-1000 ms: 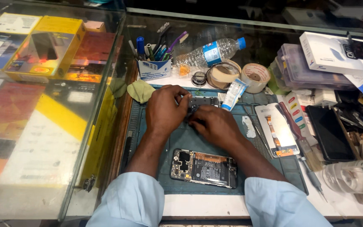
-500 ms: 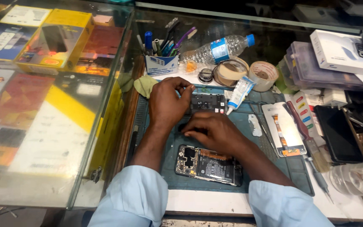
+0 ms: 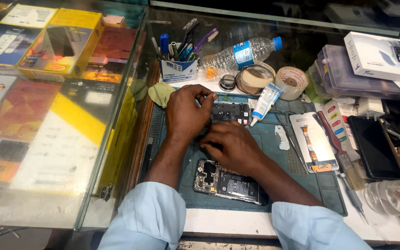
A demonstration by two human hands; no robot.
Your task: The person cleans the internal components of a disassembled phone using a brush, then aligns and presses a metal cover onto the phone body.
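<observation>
Phone part [image 3: 230,112], black, thin and likely fragile, sits near the mat's [image 3: 274,153] far edge. Left hand [image 3: 186,113] pinches its left end; right hand [image 3: 230,146] presses beside it, grip unclear. Best held by edges.

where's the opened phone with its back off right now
In the head view the opened phone lies on the teal work mat, near its front edge, just below the right hand and between the person's forearms.
</observation>
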